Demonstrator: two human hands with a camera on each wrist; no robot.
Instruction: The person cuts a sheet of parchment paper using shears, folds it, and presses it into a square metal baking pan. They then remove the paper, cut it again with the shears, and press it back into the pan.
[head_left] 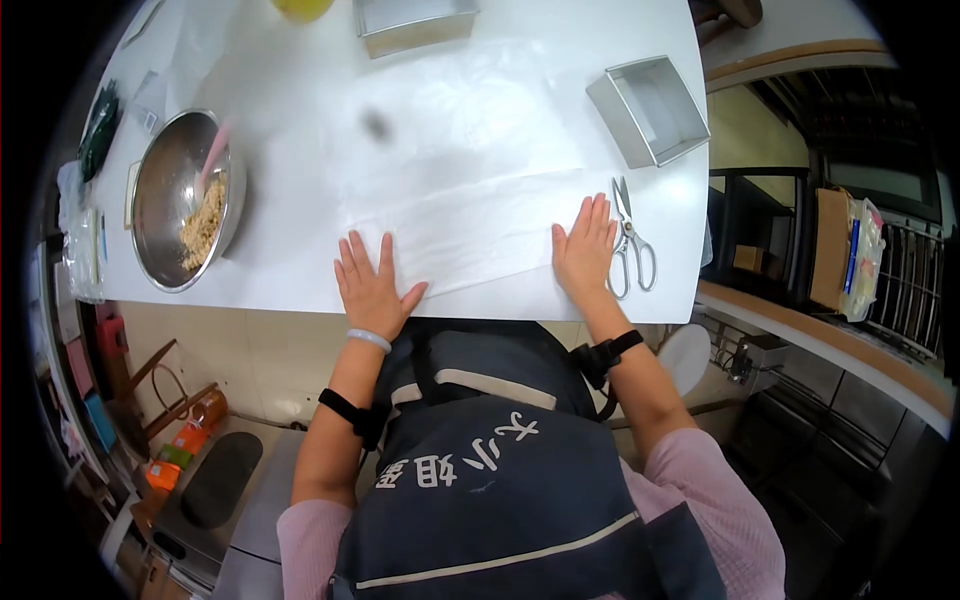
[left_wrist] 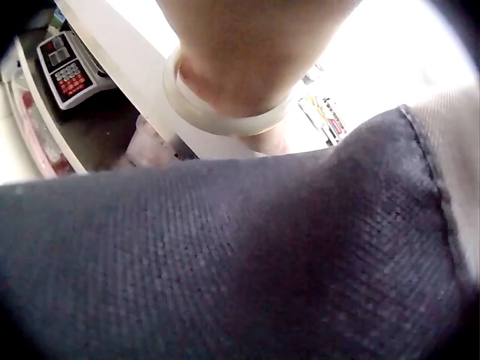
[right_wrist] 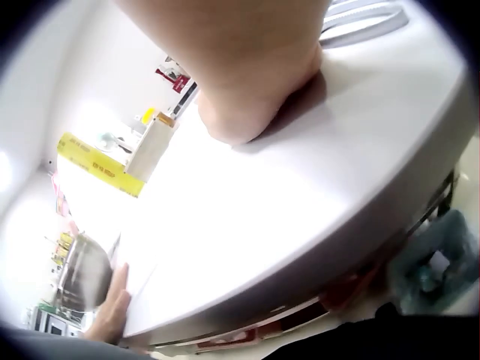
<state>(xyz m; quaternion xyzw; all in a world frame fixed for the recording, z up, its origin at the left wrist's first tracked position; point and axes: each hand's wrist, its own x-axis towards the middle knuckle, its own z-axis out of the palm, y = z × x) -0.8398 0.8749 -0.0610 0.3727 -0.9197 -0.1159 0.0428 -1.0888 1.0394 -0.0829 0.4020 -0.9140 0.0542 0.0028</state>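
A thin white translucent sheet point(head_left: 480, 225) lies flat on the white table, a slanting edge or crease running across it. My left hand point(head_left: 372, 283) rests palm down at its left end, fingers straight and thumb spread to the side. At the right end, my right hand point(head_left: 585, 250) also lies palm down with straight fingers. Just right of that hand is a pair of metal scissors point(head_left: 626, 240), blades pointing away from me. In the left wrist view, apron cloth and the forearm with a pale bangle point(left_wrist: 225, 120) hide the left fingers.
A steel bowl point(head_left: 148, 215) with a crumbly tan mixture point(head_left: 203, 225) and a pink spatula point(head_left: 215, 150) stands at the left. Two rectangular metal tins, one at the right point(head_left: 640, 115) and one at the back point(head_left: 415, 40), sit beyond the sheet. The table's front edge runs close to my apron.
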